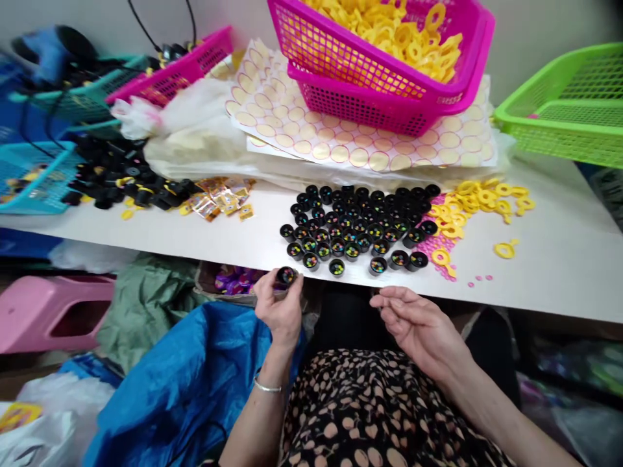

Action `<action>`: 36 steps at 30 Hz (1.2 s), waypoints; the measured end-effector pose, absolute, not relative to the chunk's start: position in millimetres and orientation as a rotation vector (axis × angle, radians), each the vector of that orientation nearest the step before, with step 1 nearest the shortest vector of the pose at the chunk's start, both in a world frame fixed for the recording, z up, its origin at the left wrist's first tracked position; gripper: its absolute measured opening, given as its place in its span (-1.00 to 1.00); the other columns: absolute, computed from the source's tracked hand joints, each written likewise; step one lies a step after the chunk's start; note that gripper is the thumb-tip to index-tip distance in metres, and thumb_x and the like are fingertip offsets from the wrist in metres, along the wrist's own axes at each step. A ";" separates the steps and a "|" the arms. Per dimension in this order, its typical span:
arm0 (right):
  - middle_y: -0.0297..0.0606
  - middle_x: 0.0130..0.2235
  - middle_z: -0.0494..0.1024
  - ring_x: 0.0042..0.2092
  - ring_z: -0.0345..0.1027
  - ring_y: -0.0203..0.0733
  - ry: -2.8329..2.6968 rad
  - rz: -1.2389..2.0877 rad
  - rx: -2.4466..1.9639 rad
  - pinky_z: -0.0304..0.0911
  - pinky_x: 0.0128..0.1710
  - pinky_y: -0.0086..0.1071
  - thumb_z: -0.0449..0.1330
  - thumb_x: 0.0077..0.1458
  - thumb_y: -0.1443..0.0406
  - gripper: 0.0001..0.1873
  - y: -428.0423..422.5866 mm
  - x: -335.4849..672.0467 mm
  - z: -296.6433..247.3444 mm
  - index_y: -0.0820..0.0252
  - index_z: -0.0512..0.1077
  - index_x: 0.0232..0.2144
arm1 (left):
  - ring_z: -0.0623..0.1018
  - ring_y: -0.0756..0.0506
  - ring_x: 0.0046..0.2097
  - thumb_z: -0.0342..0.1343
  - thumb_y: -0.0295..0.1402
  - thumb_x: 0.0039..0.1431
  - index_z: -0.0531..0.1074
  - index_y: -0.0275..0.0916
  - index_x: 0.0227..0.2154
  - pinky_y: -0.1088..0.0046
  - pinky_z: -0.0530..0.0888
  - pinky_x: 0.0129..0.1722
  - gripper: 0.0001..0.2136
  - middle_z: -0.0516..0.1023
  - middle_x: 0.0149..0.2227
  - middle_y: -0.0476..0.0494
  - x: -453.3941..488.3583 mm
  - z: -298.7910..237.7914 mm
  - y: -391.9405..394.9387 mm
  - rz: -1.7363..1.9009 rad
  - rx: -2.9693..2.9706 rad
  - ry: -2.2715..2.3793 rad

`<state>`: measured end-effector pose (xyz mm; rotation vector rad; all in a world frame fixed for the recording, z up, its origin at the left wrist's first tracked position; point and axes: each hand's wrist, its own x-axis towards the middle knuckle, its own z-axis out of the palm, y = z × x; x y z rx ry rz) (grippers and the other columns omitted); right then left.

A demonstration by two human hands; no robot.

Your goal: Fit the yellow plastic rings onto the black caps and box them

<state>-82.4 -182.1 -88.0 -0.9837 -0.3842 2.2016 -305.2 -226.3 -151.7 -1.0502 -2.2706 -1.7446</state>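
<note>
My left hand (280,305) is closed around a small round black cup (286,276), its opening facing up, just in front of the table's edge. Small coloured pieces show faintly inside that cup. To its right, my right hand (423,324) hovers over my lap with its fingertips drawn together; whatever may be between them is too small to make out. Beyond both hands stands a cluster of similar black cups (352,250), many with bright coloured beads inside. Yellow ring-shaped parts (467,201) and tiny pink rings (438,246) are heaped at the cluster's right.
On the white table (549,259), printed packets (226,198) and a pile of black parts (126,172) lie to the left. Stacked pink baskets (360,107) rest on sticker sheets (302,139) at the back. A green basket (535,139) stands right; blue sheeting (185,383) hangs below left.
</note>
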 end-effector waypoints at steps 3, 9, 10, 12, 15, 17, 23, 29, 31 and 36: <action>-0.05 -0.27 0.55 -0.45 0.38 -0.33 -0.377 2.231 -1.028 0.31 -0.51 -0.52 0.27 -0.12 0.49 -0.80 -185.5 -86.1 -89.5 0.31 0.47 -0.34 | 0.44 -0.08 -0.21 0.27 -0.34 -0.18 0.46 -0.27 -0.28 0.34 0.41 -0.16 -0.68 0.43 -0.32 -0.09 -340.9 -157.2 -214.3 -1.533 -0.883 -2.297; -0.04 -0.27 0.56 -0.39 0.44 -0.29 -0.414 2.260 -1.042 0.38 -0.42 -0.51 0.26 -0.09 0.47 -0.83 -188.5 -93.1 -94.2 0.32 0.48 -0.34 | 0.41 -0.11 -0.22 0.25 -0.28 -0.18 0.48 -0.21 -0.34 0.34 0.36 -0.17 -0.73 0.40 -0.37 -0.08 -374.4 -161.9 -189.5 -1.250 -1.007 -2.385; -0.04 -0.26 0.55 -0.36 0.45 -0.27 -0.423 2.257 -1.019 0.38 -0.40 -0.50 0.25 -0.08 0.46 -0.82 -188.3 -93.9 -94.9 0.31 0.47 -0.33 | 0.41 -0.12 -0.21 0.25 -0.27 -0.18 0.49 -0.20 -0.33 0.34 0.35 -0.17 -0.73 0.40 -0.36 -0.09 -377.1 -161.4 -186.4 -1.210 -1.053 -2.405; -0.05 -0.23 0.55 -0.30 0.45 -0.24 -0.426 2.244 -0.951 0.38 -0.32 -0.46 0.24 -0.06 0.43 -0.82 -187.0 -95.3 -95.7 0.31 0.47 -0.30 | 0.39 -0.15 -0.17 0.25 -0.24 -0.17 0.48 -0.20 -0.30 0.32 0.33 -0.15 -0.69 0.42 -0.34 -0.11 -380.3 -158.9 -183.1 -1.151 -1.155 -2.409; -0.03 -0.17 0.52 -0.19 0.44 -0.19 -0.385 2.246 -0.846 0.35 -0.17 -0.37 0.20 0.03 0.26 -0.77 -183.5 -97.3 -94.6 0.30 0.46 -0.26 | 0.37 -0.17 -0.12 0.25 -0.25 -0.15 0.42 -0.26 -0.19 0.27 0.30 -0.08 -0.60 0.45 -0.24 -0.19 -373.3 -152.9 -188.2 -1.184 -1.170 -2.271; -0.03 -0.14 0.51 -0.12 0.41 -0.15 -0.337 2.262 -0.798 0.30 -0.09 -0.31 0.13 0.08 0.11 -0.65 -180.8 -98.5 -92.5 0.29 0.45 -0.24 | 0.38 -0.17 -0.11 0.23 -0.29 -0.11 0.42 -0.30 -0.19 0.25 0.29 -0.07 -0.63 0.45 -0.21 -0.24 -356.1 -149.4 -197.3 -1.240 -1.123 -2.113; -0.06 -0.08 0.48 0.00 0.32 -0.10 -0.295 2.267 -0.686 0.15 0.06 -0.19 0.01 0.07 -0.08 -0.47 -178.4 -99.8 -86.3 0.24 0.43 -0.22 | 0.45 -0.07 -0.37 0.29 -0.28 -0.16 0.48 -0.27 -0.29 0.43 0.35 -0.33 -0.68 0.49 -0.40 -0.16 -276.7 -157.2 -213.0 -1.292 -1.611 -1.962; -0.04 -0.05 0.45 0.00 0.31 -0.09 -0.312 2.293 -0.643 0.08 0.09 -0.15 -0.07 0.11 -0.10 -0.42 -182.4 -92.6 -89.4 0.25 0.40 -0.17 | 0.33 0.07 -0.58 0.18 -0.19 -0.02 0.42 -0.28 -0.13 0.59 0.25 -0.52 -0.61 0.33 -0.63 0.08 -248.1 -167.5 -193.2 -1.323 -1.529 -2.271; -0.04 -0.04 0.44 0.01 0.30 -0.08 -0.323 2.292 -0.632 0.07 0.09 -0.14 -0.11 0.13 -0.09 -0.41 -183.8 -90.4 -90.7 0.25 0.40 -0.16 | 0.28 0.10 -0.61 0.15 -0.16 0.01 0.43 -0.26 -0.19 0.61 0.22 -0.54 -0.65 0.26 -0.66 0.12 -246.3 -163.4 -187.4 -1.307 -1.469 -2.402; -0.06 -0.05 0.45 0.00 0.31 -0.09 -0.393 2.255 -0.625 0.10 0.08 -0.13 -0.11 0.13 -0.09 -0.43 -182.9 -87.8 -86.0 0.21 0.40 -0.16 | 0.30 0.09 -0.57 0.13 -0.20 0.02 0.46 -0.24 -0.42 0.60 0.27 -0.51 -0.81 0.26 -0.66 0.11 -242.5 -147.2 -184.9 -1.303 -1.509 -2.466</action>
